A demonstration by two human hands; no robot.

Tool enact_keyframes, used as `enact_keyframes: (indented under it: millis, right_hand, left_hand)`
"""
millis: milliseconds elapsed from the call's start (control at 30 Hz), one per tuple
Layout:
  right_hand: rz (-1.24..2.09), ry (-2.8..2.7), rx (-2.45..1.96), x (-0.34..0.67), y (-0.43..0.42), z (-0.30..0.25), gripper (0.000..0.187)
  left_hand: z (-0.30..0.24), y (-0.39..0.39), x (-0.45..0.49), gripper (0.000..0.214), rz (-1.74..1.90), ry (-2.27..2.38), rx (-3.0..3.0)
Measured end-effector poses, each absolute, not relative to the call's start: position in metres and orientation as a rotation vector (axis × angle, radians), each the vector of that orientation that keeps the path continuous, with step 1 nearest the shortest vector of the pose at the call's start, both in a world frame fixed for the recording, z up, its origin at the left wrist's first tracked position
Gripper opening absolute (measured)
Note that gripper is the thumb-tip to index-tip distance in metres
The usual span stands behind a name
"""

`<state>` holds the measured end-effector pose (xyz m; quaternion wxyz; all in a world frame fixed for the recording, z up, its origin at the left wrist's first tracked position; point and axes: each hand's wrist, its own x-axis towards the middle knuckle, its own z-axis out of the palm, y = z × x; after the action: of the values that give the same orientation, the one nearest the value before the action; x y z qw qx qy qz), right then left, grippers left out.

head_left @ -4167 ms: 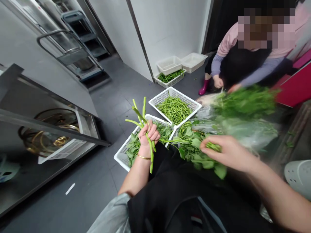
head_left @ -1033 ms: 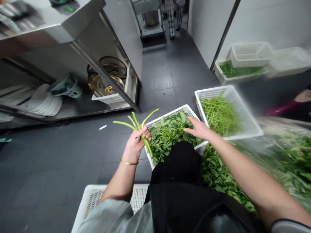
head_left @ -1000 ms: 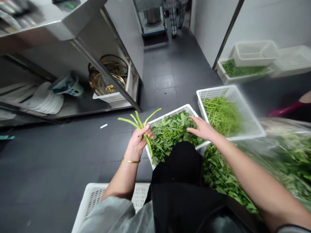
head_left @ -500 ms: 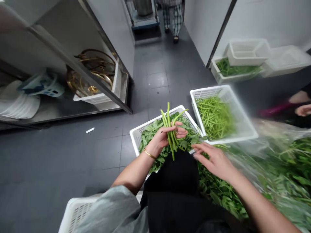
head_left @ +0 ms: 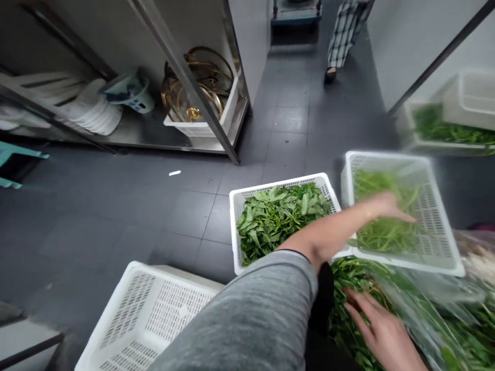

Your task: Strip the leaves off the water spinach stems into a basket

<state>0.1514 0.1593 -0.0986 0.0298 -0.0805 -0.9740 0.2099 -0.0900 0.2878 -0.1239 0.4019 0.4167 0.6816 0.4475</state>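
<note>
My left hand (head_left: 388,206) is stretched over the white basket (head_left: 444,226) of cut green stems (head_left: 371,234). It is smeared by motion, and I cannot make out whether stems are in its fingers. Lower down, my right hand (head_left: 381,322) rests at the pile of leafy greens (head_left: 346,314) beside the clear plastic bag (head_left: 415,304). Its thumb and fingers are apart, with the fingertips touching the leaves. Left of the stems stands a second white basket (head_left: 233,226) filled with picked leaves (head_left: 278,216), partly behind my left forearm.
A white basket (head_left: 135,304) with nothing in it stands at lower left. The metal shelf (head_left: 147,131) holds stacked plates (head_left: 100,111) and a crate of gold-coloured rings (head_left: 193,98). More crates (head_left: 464,103) are at right. A person in checked trousers (head_left: 344,38) stands at the back.
My left hand has moved right from above the leaf basket, where it held several stems, to the stem basket. My right hand has lowered to the greens. The view has shifted left.
</note>
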Motion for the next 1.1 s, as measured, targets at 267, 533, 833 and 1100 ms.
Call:
enact_keyframes:
  millis: [267, 533, 833, 1100]
  right_hand:
    - [0.581, -3.104, -0.281, 0.174, 0.171, -0.12, 0.038]
    - [0.483, -3.21, -0.106, 0.141, 0.165, -0.111, 0.043]
    - [0.639, -3.356, -0.399, 0.15, 0.16, -0.116, 0.041]
    - [0.542, -3.385, -0.375, 0.143, 0.16, -0.114, 0.037]
  left_hand:
    - [-0.213, 0.001, -0.184, 0.108, 0.325, 2.305, 1.029]
    - [-0.282, -0.072, -0.226, 0.047, 0.447, 2.46, 0.82]
    - [-0.29, -0.082, -0.295, 0.032, 0.447, 2.617, 0.446]
    - [-0.281, -0.071, -0.288, 0.051, 0.402, 2.602, 0.444]
